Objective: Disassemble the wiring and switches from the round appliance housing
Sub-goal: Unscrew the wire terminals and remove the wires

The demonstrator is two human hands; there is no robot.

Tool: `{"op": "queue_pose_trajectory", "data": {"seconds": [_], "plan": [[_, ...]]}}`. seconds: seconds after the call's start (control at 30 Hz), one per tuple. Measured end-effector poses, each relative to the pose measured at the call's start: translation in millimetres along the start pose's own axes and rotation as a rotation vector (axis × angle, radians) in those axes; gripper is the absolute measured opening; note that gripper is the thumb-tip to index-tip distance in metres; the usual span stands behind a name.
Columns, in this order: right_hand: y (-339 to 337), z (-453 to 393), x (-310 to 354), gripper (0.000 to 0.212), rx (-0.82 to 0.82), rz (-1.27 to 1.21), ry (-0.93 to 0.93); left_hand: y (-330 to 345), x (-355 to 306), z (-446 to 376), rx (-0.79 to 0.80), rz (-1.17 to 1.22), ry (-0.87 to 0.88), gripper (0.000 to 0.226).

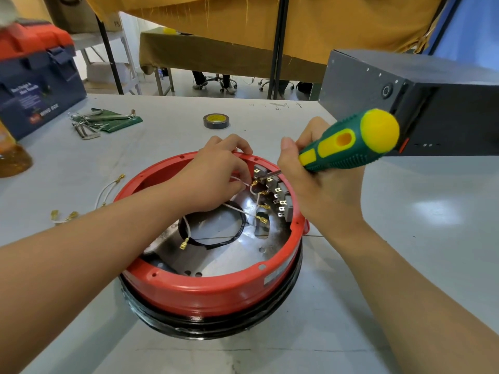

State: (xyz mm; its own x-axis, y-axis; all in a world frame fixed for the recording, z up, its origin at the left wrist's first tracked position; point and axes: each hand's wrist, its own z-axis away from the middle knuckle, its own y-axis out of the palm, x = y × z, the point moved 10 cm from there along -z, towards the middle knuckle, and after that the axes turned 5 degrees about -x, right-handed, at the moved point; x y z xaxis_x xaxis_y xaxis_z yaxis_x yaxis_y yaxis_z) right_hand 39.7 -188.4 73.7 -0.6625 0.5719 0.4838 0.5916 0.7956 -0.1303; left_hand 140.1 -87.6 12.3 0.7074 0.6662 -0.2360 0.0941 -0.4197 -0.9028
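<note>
A round red housing (216, 290) with a black base sits on the grey table. Inside, along its far right wall, is a row of grey switches (282, 201) with metal terminals. White wires (237, 209) with brass connectors and a black cable loop (216, 238) lie on the metal floor. My left hand (216, 174) reaches into the housing and pinches a white wire by the switches. My right hand (321, 182) grips a green and yellow screwdriver (351, 144), its tip at a brass connector on the switch block.
Two loose white wires (108, 190) with brass ends lie left of the housing. Hex keys (91, 122) on a green pouch, a tape roll (216, 120), a blue and red toolbox (35, 82) and a dark metal box (421, 103) stand around the table.
</note>
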Motion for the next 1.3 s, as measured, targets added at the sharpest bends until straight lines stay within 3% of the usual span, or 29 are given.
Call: {"op": "queue_pose_trajectory", "data": {"seconds": [0.23,0.5,0.6,0.8,1.03,1.3], "plan": [[-12,-5,-32,0.032,-0.099,-0.135,0.240,1,1,0,0.005,-0.009,-0.005,0.015],[-15,-6,-47,0.031,-0.142,-0.191,0.351,2,1,-1,0.009,-0.017,-0.006,0.016],[-14,-6,-40,0.032,-0.119,-0.163,0.305,2,1,-1,0.008,-0.017,-0.008,0.016],[-4,-2,-5,0.036,0.015,-0.030,0.028,2,2,-1,-0.002,-0.004,-0.006,0.014],[17,5,17,0.035,0.161,-0.034,-0.098,1,-1,1,0.009,0.012,0.009,0.013],[6,-6,3,0.041,0.052,0.005,0.003,1,-2,1,0.008,0.000,0.004,0.013]]}}
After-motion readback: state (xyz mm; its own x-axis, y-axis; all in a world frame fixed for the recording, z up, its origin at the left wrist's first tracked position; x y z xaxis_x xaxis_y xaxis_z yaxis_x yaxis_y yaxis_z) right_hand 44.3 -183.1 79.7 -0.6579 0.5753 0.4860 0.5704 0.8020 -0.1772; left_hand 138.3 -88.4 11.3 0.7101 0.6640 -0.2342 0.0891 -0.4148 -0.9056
